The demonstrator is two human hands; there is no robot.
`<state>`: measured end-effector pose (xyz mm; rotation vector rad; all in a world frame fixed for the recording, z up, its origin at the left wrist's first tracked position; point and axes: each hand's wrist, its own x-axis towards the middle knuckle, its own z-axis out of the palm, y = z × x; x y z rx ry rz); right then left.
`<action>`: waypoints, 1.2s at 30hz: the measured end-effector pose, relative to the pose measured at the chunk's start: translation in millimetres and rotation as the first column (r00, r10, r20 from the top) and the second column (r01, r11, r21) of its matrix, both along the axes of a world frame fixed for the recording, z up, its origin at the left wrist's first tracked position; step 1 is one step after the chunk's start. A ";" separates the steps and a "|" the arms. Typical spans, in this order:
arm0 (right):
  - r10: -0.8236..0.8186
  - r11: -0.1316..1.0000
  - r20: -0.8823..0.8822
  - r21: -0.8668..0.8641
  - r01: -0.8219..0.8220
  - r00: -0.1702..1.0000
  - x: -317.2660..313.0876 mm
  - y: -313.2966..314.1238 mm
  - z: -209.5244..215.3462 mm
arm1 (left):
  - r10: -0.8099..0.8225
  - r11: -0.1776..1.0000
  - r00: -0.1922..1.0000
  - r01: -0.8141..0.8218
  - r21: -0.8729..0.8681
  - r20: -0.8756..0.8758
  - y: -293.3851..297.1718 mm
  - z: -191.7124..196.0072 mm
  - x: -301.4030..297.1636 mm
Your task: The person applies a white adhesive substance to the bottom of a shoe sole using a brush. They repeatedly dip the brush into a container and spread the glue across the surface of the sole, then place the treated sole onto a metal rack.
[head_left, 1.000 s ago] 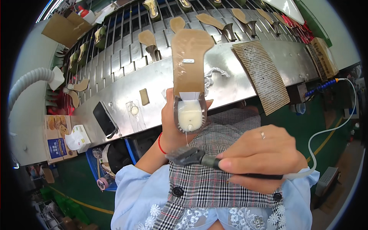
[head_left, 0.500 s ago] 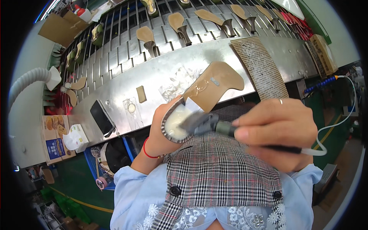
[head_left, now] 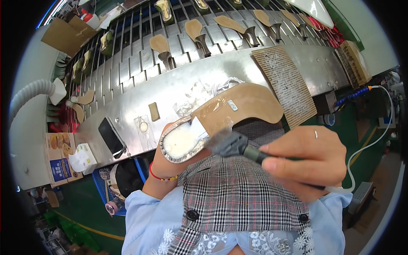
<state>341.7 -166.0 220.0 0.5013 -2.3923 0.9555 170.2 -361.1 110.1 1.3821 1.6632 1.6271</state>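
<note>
My left hand (head_left: 158,160) is wrapped round the underside of a tan shoe sole (head_left: 250,102), its fingers mostly hidden behind it. Wet white glue (head_left: 176,142) covers the rounded heel end, which has a pleated rim. Clear film and a small metallic tag lie on the tan part, and a white paper piece (head_left: 197,127) sits at the heel's edge. Between thumb and fingers, my right hand (head_left: 314,155) grips a dark glue brush (head_left: 231,145) with a pale hose trailing from its handle. Blurred by motion, the bristles are close to the heel's right edge; whether they touch cannot be told.
A slatted metal conveyor (head_left: 178,40) carries several tan soles with heels. On the metal ledge lie crumpled white film (head_left: 195,97), a phone (head_left: 111,137), a small tan block (head_left: 154,111) and corrugated cardboard (head_left: 287,83). A blue basket (head_left: 102,182) stands at left.
The sole has shifted left and turned flatter, showing more of the glued heel. The brush has come off the heel's middle toward its right edge, and my right hand is slightly lower.
</note>
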 end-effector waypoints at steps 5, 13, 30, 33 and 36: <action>-0.084 0.996 0.000 -0.013 0.084 0.996 -0.2 2.5 -1.7 | 0.000 0.998 0.913 -0.025 0.058 0.407 -8.4 -5.1 1.0; -0.014 0.996 0.067 -0.083 0.019 0.998 5.9 8.3 2.6 | -0.111 0.974 0.792 -0.033 0.224 0.601 -7.6 4.1 0.2; -0.116 0.952 0.072 -0.276 0.132 0.991 -1.8 10.0 -12.0 | -0.114 0.939 0.819 -0.096 0.330 0.562 -18.2 10.9 -27.3; -0.018 0.880 0.057 -0.474 0.043 0.998 8.2 18.1 -24.4 | 0.024 0.915 0.747 -0.284 0.287 0.665 -23.5 3.2 -52.4; -0.165 0.697 0.105 -0.691 0.191 0.981 7.1 15.1 -36.2 | 0.354 0.828 0.750 -0.529 0.187 0.559 -11.0 -3.1 -107.7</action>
